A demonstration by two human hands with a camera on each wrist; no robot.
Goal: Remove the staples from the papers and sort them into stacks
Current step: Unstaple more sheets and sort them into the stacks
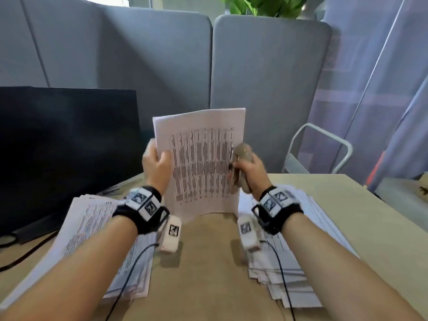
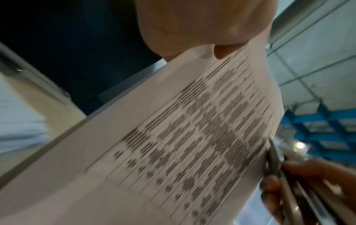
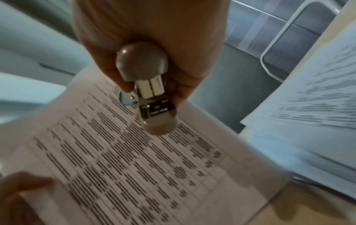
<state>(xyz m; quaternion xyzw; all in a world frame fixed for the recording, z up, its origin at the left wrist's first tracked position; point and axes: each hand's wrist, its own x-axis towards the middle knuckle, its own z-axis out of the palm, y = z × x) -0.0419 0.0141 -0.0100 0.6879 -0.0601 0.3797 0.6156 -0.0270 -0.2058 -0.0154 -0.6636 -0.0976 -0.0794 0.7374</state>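
Observation:
A printed sheet of paper (image 1: 199, 163) (image 2: 173, 137) (image 3: 134, 159) stands upright above the table's middle, its bottom edge on or just above the tabletop. My left hand (image 1: 156, 163) (image 2: 192, 27) pinches its left edge, thumb on the printed face. My right hand (image 1: 247, 172) (image 3: 154, 30) grips a grey-handled metal staple remover (image 1: 243, 154) (image 2: 275, 159) (image 3: 152, 91) against the sheet's right edge. No staple is visible. One paper stack (image 1: 92, 239) lies under my left forearm, another stack (image 1: 301, 251) (image 3: 318, 106) under my right.
A dark monitor (image 1: 64, 147) stands at the left with cables (image 1: 23, 251) trailing over the beige table (image 1: 208, 262). Grey partition panels (image 1: 266, 89) close the back. A white chair frame (image 1: 324, 149) sits beyond the table's far right edge.

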